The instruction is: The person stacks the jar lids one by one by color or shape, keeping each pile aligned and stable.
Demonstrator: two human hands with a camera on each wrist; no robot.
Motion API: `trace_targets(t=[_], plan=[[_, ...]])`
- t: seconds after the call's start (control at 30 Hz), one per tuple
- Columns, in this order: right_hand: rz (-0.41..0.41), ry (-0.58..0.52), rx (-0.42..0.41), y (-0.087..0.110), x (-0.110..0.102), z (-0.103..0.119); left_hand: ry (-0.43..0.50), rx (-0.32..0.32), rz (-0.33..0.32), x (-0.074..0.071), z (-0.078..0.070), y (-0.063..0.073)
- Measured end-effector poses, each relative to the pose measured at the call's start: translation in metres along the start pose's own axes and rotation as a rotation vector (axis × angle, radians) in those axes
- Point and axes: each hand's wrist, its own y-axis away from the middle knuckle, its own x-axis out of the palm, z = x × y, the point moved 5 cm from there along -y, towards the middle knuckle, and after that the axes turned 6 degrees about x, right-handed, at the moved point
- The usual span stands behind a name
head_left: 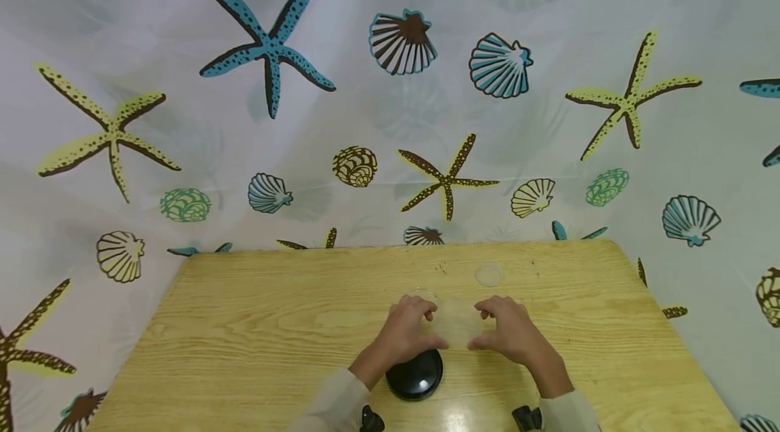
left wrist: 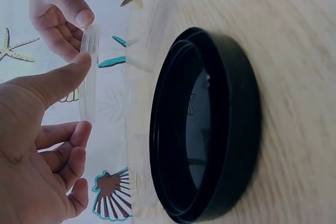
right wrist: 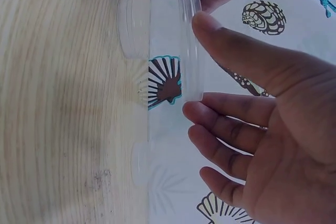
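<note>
My left hand (head_left: 405,332) and right hand (head_left: 506,332) pinch a round, clear plastic lid (head_left: 457,325) from opposite sides, above the table. In the right wrist view the lid (right wrist: 191,51) shows a ridged rim, with that hand's thumb and fingertips at its edge. The left wrist view shows the lid (left wrist: 89,85) edge-on between both hands. Below my left wrist, a shiny black round piece with a raised rim (head_left: 414,376) lies on the table. A clear round container (right wrist: 131,27) stands beyond the hands, partly hidden by the left hand in the head view.
A thin clear ring-shaped piece (head_left: 489,274) lies toward the far side of the wooden table (head_left: 262,324). A white cloth with starfish and shell prints (head_left: 341,100) hangs behind the table's far edge and along its sides.
</note>
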Motion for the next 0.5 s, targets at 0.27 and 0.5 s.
trace_targets(t=[0.27,0.5], plan=[[0.03,0.008,0.039,0.006,0.004,-0.009,-0.05,0.017,0.028,0.012,-0.004,0.001],[0.026,0.014,0.048,0.014,0.007,-0.017,-0.097,0.029,0.037,0.019,-0.01,0.003]])
